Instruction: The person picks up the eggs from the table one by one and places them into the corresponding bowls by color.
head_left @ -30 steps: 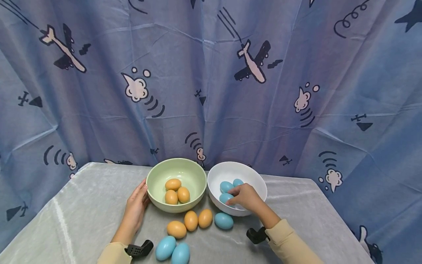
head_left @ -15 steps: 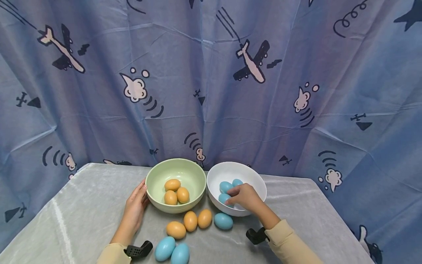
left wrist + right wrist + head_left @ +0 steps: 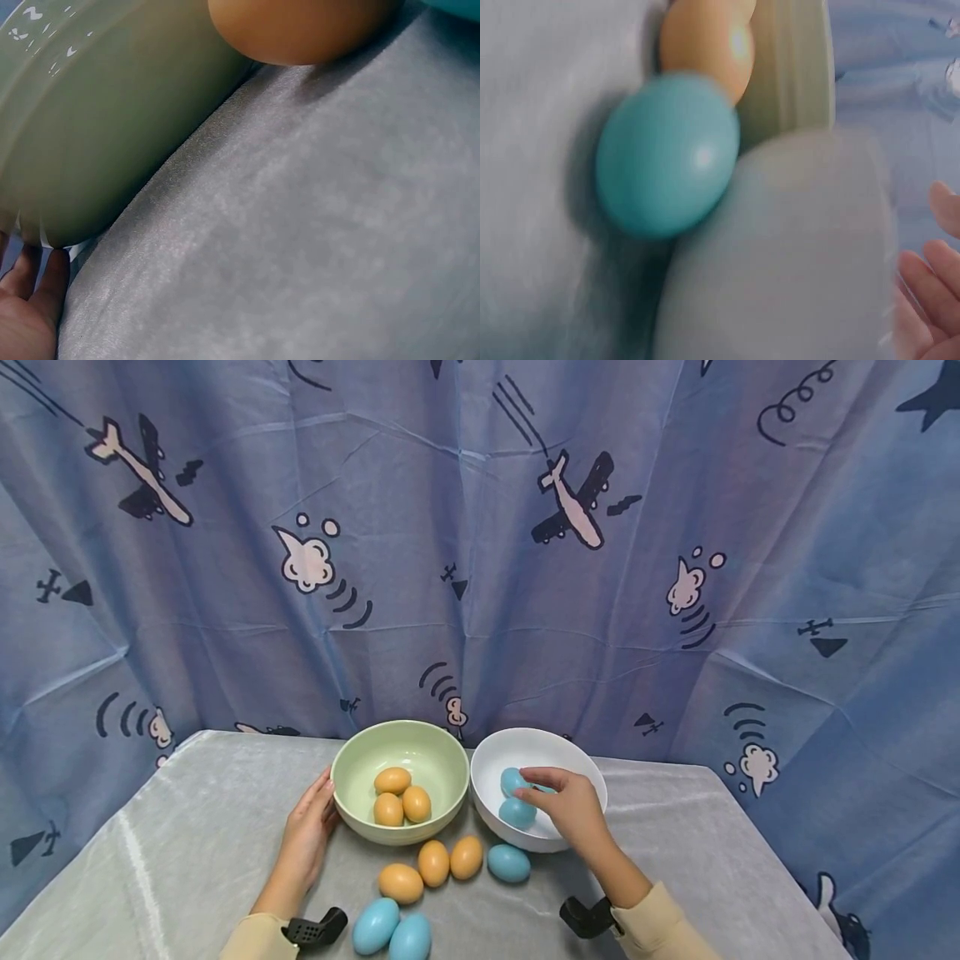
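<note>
A: Where are your edges, and where can you move?

B: Your tabletop's [image 3: 187, 843] far edge runs at twelve o'clock, close behind the green bowl [image 3: 435, 756] and the white bowl [image 3: 566, 753]. The covering stretches past your left sleeve [image 3: 262, 939] toward nine and past your right sleeve [image 3: 663, 922] toward three.

A: And the eggs, measured from your hands?

B: Your left hand [image 3: 307, 828] rests its fingers against the green bowl's outside at nine; three orange eggs [image 3: 388, 810] lie in that bowl. Your right hand [image 3: 572, 806] is over the white bowl, thumb and fingers parted, next to three blue eggs [image 3: 517, 813] inside; you can't tell whether it touches them. Below, you have three loose orange eggs [image 3: 434, 863] between five and six from the green bowl, one loose blue egg [image 3: 509, 863] just beside the white bowl at seven, and two more blue eggs [image 3: 376, 926] farther down at six from the green bowl.

A: Surface and room?

B: You're working on silvery-grey cloth [image 3: 720, 852]; at twelve hangs a blue, airplane-printed curtain [image 3: 420, 527].
</note>
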The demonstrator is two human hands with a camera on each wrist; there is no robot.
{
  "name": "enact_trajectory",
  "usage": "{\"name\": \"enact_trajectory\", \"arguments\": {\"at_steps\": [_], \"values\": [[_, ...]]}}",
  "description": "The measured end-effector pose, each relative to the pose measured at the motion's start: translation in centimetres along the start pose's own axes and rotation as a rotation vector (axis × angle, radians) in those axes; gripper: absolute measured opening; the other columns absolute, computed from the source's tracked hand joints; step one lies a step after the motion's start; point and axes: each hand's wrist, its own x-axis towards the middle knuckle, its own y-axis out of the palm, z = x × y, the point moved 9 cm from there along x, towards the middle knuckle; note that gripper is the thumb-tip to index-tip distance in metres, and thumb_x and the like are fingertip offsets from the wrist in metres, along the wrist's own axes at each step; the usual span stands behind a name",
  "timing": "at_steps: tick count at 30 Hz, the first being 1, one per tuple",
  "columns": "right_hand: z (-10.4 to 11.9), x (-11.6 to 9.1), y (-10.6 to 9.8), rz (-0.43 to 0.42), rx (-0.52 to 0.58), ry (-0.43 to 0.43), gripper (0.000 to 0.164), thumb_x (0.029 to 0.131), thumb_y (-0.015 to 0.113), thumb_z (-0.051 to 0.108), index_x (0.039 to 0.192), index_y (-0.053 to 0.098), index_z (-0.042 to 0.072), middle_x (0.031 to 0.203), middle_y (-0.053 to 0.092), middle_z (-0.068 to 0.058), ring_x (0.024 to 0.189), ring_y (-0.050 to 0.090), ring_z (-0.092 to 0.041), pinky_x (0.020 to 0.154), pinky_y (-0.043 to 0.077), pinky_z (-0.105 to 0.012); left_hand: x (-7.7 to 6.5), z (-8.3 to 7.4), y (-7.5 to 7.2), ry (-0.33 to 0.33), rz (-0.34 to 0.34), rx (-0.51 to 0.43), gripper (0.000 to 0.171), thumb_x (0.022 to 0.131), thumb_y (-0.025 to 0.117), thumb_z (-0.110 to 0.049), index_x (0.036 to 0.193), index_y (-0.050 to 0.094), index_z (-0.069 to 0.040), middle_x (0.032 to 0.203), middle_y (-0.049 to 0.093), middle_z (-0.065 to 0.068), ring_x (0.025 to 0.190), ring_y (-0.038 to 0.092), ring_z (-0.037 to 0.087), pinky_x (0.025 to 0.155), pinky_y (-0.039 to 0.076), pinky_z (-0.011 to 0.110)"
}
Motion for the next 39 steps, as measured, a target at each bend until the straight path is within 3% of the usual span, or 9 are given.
{"name": "enact_trajectory", "arguments": {"at_steps": [8, 14, 21, 27, 34, 39], "values": [[2.6, -2.8, 1.6, 0.093, 0.176, -0.045, 0.038, 0.078, 0.084, 0.008, 0.112, 0.074, -0.001, 0.116, 0.073, -0.015, 0.114, 0.068, -0.027, 0.097, 0.056, -0.028, 0.0, 0.0, -0.1, 0.003, 0.001, 0.005, 0.064, 0.106, 0.043, -0.043, 0.159, 0.022, -0.012, 0.166, 0.022, 0.005, 0.151, 0.027, 0.025, 0.126, 0.024, 0.041], [2.8, -3.9, 2.6, 0.14, 0.201, -0.051, 0.038, 0.077, 0.084, 0.008, 0.112, 0.073, -0.003, 0.115, 0.073, -0.02, 0.112, 0.068, -0.031, 0.096, 0.057, -0.028, -0.1, 0.1, -0.1, -0.003, -0.002, 0.01, 0.064, 0.106, 0.042, -0.042, 0.159, 0.022, -0.013, 0.166, 0.022, 0.005, 0.151, 0.027, 0.025, 0.126, 0.024, 0.042], [3.1, -5.1, 4.0, 0.221, 0.244, -0.07, 0.041, 0.077, 0.083, 0.006, 0.114, 0.07, -0.008, 0.117, 0.071, -0.024, 0.111, 0.069, -0.021, 0.096, 0.057, -0.028, 0.0, 0.2, -0.1, -0.012, -0.014, 0.023, 0.065, 0.106, 0.042, -0.045, 0.159, 0.023, -0.014, 0.166, 0.023, 0.003, 0.152, 0.027, 0.023, 0.126, 0.025, 0.04], [3.1, -6.2, 5.1, 0.288, 0.289, -0.071, 0.041, 0.079, 0.082, 0.005, 0.115, 0.069, -0.01, 0.116, 0.071, -0.023, 0.113, 0.068, -0.028, 0.096, 0.056, -0.026, -0.1, 0.1, -0.1, -0.013, -0.009, 0.021, 0.065, 0.106, 0.042, -0.045, 0.159, 0.022, -0.015, 0.166, 0.023, 0.003, 0.151, 0.028, 0.023, 0.125, 0.025, 0.04], [2.8, -7.0, 6.3, 0.33, 0.276, -0.086, 0.039, 0.078, 0.082, 0.006, 0.111, 0.069, -0.011, 0.115, 0.07, -0.027, 0.106, 0.07, -0.018, 0.093, 0.057, -0.024, -0.1, 0.0, 0.0, -0.005, 0.0, 0.009, 0.065, 0.106, 0.043, -0.044, 0.159, 0.022, -0.014, 0.166, 0.022, 0.004, 0.151, 0.027, 0.023, 0.126, 0.024, 0.04], [2.5, -7.7, 7.6, 0.386, 0.292, -0.069, 0.039, 0.077, 0.083, 0.005, 0.111, 0.07, -0.01, 0.115, 0.07, -0.027, 0.108, 0.069, -0.026, 0.093, 0.058, -0.025, 0.0, 0.0, -0.1, -0.006, -0.004, 0.012, 0.064, 0.106, 0.042, -0.044, 0.159, 0.022, -0.014, 0.166, 0.022, 0.003, 0.152, 0.027, 0.023, 0.126, 0.024, 0.041]]}}
